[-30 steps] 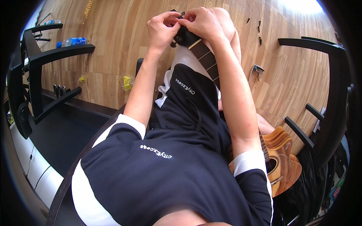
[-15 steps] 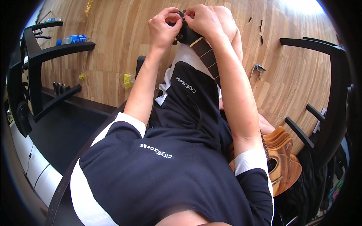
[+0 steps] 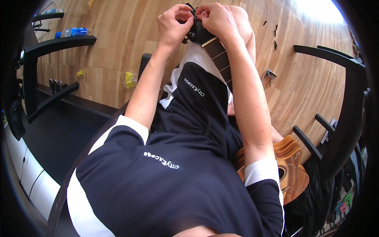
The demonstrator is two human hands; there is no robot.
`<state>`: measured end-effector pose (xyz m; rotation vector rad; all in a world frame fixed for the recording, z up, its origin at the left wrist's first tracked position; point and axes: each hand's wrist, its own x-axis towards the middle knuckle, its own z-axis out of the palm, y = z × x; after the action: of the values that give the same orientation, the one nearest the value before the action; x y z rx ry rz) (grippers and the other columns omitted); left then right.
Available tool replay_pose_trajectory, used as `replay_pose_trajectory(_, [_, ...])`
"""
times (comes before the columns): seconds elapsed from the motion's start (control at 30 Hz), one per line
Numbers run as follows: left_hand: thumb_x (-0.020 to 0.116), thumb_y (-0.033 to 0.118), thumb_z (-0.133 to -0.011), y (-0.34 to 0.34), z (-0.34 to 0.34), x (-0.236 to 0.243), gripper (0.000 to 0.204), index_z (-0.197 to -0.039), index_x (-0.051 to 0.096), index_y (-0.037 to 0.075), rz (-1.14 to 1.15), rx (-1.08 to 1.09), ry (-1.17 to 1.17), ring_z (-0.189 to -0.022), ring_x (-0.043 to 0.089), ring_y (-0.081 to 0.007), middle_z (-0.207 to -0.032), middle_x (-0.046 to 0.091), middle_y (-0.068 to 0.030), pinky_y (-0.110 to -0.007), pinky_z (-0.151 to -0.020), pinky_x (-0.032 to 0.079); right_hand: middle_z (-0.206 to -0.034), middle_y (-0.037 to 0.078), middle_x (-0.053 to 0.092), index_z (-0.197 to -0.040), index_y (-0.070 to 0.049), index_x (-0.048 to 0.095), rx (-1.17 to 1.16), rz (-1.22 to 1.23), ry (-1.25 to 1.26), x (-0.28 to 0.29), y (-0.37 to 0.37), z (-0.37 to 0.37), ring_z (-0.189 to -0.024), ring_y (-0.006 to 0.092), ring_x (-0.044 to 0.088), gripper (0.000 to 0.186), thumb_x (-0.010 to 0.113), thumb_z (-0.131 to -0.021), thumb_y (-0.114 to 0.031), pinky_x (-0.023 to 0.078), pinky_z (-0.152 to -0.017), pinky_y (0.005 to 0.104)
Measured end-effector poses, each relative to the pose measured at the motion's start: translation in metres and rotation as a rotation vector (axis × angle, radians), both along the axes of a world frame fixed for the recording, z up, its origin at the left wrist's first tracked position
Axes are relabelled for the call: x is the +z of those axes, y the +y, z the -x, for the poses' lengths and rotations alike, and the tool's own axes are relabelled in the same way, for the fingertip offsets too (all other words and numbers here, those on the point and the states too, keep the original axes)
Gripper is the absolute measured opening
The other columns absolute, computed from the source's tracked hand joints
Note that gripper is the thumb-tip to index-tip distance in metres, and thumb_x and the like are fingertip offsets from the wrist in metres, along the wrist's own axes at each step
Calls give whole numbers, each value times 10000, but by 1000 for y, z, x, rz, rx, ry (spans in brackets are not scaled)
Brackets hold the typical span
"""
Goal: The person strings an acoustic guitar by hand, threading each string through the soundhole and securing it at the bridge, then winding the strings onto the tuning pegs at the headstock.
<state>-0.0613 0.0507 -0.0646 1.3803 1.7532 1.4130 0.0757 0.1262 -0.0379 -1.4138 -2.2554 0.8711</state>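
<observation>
Barely shifted vs earlier frames: both hands still bunched at top centre, view tipped a touch so hands sit nearer upper edge.

Far left: black stand arms (image 3: 59, 41), plastic bottle (image 3: 73, 31) on wood floor (image 3: 118, 47), upper left. Yellow scraps (image 3: 129, 79) a bit right of that, on floor.

Top centre-left: left hand (image 3: 173, 25), fingers curled tight, pinching smth small at guitar headstock (image 3: 195, 33); can't tell if string end or tuner peg, too small. Touching headstock on its left side.

Top centre-right: right hand (image 3: 219, 19) closed over headstock top, thumb + fingertips nipped narrow on same spot. Exact item pinched hidden by fingers.

Guitar neck (image 3: 221, 59) runs down from hands, across lap, between forearms; guitar body (image 3: 290, 173) lower right, partly under right elbow. Small metal clip (image 3: 269, 75) on floor right of neck. Black rack (image 3: 347, 98) at far right.

Step, judged: fiddly work at tuner end, prob. string/peg handling. Next move prob. needs fine two-finger control, headstock kept steady, neck not rolling off knee.
</observation>
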Motion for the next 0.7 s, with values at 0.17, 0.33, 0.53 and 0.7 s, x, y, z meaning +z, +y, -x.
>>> replay_pose_trajectory(0.17, [751, 70, -790, -2, -3, 5, 202, -983, 709, 32, 33, 29, 71, -746, 690, -75, -803, 742, -30, -231, -703, 539, -820, 226, 711, -869, -26, 759, 15, 70, 102, 21, 2, -5, -814, 348, 706, 254, 647, -845, -253, 553, -767, 426])
replay_pose_trajectory(0.33, [753, 64, -796, -2, -2, 4, 169, -962, 734, 40, 31, 18, 171, -672, 620, -36, -785, 732, -5, -207, -626, 490, -744, 186, 707, -826, -54, 768, -11, 163, 91, 25, 7, -10, -710, 305, 707, 104, 698, -759, -92, 556, -689, 385])
replay_pose_trajectory(0.53, [725, 69, -857, -1, 2, 6, 156, -1005, 741, 23, 126, -80, 100, -723, 633, -37, -852, 723, 1, -187, -632, 497, -754, 189, 703, -795, -49, 763, -4, 98, 95, 17, 11, -12, -739, 317, 711, 84, 713, -730, -63, 559, -710, 389])
replay_pose_trajectory(0.7, [751, 119, -862, 2, 4, 9, 182, -1009, 739, 12, 158, -114, 164, -741, 655, -50, -842, 731, -13, -198, -660, 516, -757, 197, 694, -749, -57, 755, -42, 9, 123, 7, 9, -8, -766, 342, 704, 81, 684, -710, -60, 559, -743, 406])
